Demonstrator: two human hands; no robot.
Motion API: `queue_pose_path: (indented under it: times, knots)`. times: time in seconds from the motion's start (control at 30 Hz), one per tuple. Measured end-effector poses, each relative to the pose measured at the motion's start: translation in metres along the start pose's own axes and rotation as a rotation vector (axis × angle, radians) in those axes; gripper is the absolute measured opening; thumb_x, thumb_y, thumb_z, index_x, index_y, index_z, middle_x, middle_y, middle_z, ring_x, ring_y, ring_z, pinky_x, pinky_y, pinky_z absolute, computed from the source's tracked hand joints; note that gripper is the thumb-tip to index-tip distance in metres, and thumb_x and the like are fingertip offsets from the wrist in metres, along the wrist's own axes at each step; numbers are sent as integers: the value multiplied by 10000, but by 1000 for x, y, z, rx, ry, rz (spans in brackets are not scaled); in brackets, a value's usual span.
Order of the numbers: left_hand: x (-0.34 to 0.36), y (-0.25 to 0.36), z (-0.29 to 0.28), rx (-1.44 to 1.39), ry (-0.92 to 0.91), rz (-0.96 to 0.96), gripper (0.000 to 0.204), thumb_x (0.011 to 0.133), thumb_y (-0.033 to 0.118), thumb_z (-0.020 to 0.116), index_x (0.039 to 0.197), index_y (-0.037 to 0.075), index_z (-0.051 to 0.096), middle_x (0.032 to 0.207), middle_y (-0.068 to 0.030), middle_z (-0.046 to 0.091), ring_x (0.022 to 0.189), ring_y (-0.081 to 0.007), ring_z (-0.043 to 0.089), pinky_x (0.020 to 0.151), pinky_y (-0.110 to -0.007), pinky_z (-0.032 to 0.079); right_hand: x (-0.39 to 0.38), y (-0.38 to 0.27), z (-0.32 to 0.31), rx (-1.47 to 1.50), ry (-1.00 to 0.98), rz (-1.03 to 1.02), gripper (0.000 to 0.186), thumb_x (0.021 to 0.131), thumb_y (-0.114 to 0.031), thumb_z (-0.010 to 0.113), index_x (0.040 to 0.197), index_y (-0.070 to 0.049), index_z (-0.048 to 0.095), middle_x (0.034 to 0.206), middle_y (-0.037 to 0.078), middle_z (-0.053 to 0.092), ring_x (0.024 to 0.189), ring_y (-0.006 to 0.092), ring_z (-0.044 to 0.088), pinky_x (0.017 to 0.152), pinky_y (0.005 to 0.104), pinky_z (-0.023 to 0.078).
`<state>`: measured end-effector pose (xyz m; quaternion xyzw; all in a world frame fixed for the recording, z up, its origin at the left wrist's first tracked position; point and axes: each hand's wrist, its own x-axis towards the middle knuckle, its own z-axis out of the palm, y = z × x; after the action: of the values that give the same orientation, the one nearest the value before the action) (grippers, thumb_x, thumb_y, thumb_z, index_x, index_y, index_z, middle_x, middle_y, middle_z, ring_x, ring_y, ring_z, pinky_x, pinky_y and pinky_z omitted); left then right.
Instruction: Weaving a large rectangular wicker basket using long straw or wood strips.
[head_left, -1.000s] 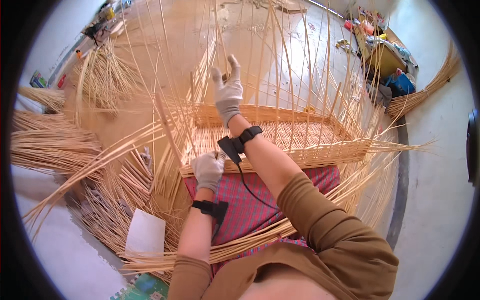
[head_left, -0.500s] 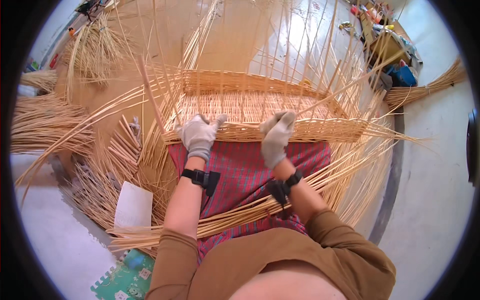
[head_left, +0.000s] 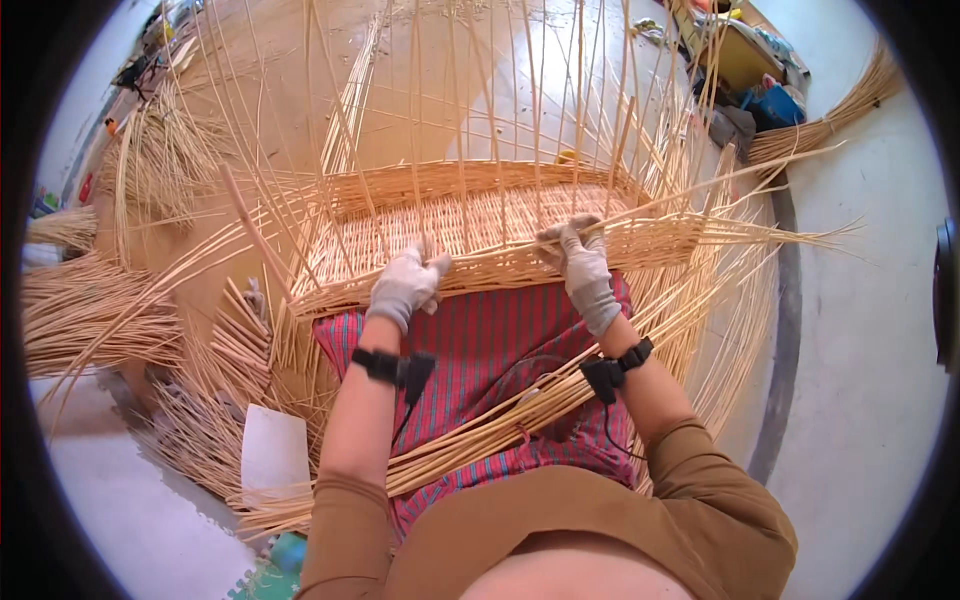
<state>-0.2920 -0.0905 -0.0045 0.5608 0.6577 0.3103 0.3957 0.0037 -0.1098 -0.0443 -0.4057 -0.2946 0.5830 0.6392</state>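
A long, rectangular wicker basket (head_left: 470, 222) lies across my lap, slightly tilted, with a woven base and low woven walls. Thin upright rods (head_left: 535, 120) rise from its walls. My left hand (head_left: 405, 285), in a pale work glove, is closed on the near wall left of the middle, thumb toward the right. Farther right along that wall, my gloved right hand (head_left: 588, 265) pinches a long wicker rod (head_left: 740, 185), which runs out to the right over the wall. The fingertips of both hands are partly hidden among the rods.
Checked red cloth (head_left: 480, 350) covers my lap, and loose rods (head_left: 480, 440) lie across it. Wicker bundles (head_left: 95, 315) lie at the left. Short thick sticks (head_left: 243, 335) and a white sheet (head_left: 275, 450) are nearby. Another bundle (head_left: 830, 120) rests at the far right, near a blue container (head_left: 775, 103).
My right hand has moved right and opened out from a fist into a pinch at the near wall. My left hand has shifted slightly right along it. The basket has turned and shifted left.
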Motion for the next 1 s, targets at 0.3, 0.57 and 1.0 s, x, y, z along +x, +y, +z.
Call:
queue_pose_path:
  times: [0.3, 0.57, 1.0]
  knots:
    - [13, -20, 32, -331, -118, -226, 322, 1008, 325, 612, 1011, 5, 645, 675, -54, 648, 481, -136, 632, 446, -273, 504, 139, -46, 193, -1392, -409, -883, 450, 951, -105, 602, 1384, -115, 483, 1560, 315, 289, 897, 283, 683, 858, 352, 568]
    - [31, -22, 18, -232, -210, -349, 286, 964, 278, 674, 1029, 0, 647, 750, -100, 685, 492, -160, 661, 418, -291, 560, 34, 45, 45, -494, 49, -872, 242, 1078, -225, 435, 1267, -75, 456, 752, 19, 555, 688, 140, 568, 713, 385, 561]
    - [69, -32, 48, -17, 156, -71, 524, 750, 450, 870, 991, 29, 672, 834, -126, 719, 774, -229, 665, 741, -341, 530, -22, 20, 60, -209, 7, -300, 381, 1099, -371, 344, 1095, -74, 582, 901, 68, 610, 770, 203, 558, 722, 401, 515]
